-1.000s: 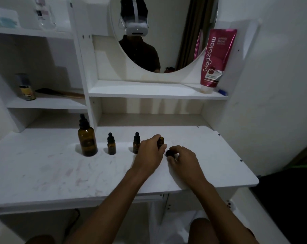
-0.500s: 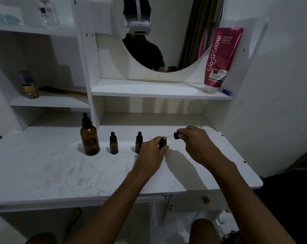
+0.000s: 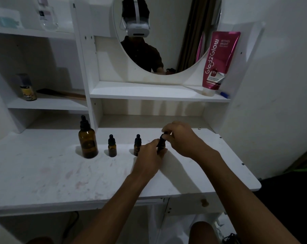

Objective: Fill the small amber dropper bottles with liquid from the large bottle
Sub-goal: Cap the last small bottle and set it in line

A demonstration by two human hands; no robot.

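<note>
Near the middle of the frame, both hands are meeting over one small amber dropper bottle (image 3: 161, 144) standing on the white bench (image 3: 43, 173). The left hand (image 3: 149, 158) is wrapping its grip around the bottle's body from the lower left, fingers pressed onto it. The right hand (image 3: 180, 138) is coming in from the right, its fingertips pinching the black dropper cap (image 3: 164, 136) at the bottle's top. Whether the cap is seated on the neck cannot be told.

To the left, a second small bottle (image 3: 137, 145) is standing just beside the left hand, partly hidden by it. A third small bottle (image 3: 112, 146) is standing farther left, apart from both. The large amber bottle (image 3: 88, 138) is standing upright at centre left, capped with its own black dropper. A pink tube (image 3: 219, 62) is leaning on the shelf at the upper right, beside the round mirror (image 3: 166, 32).
</note>
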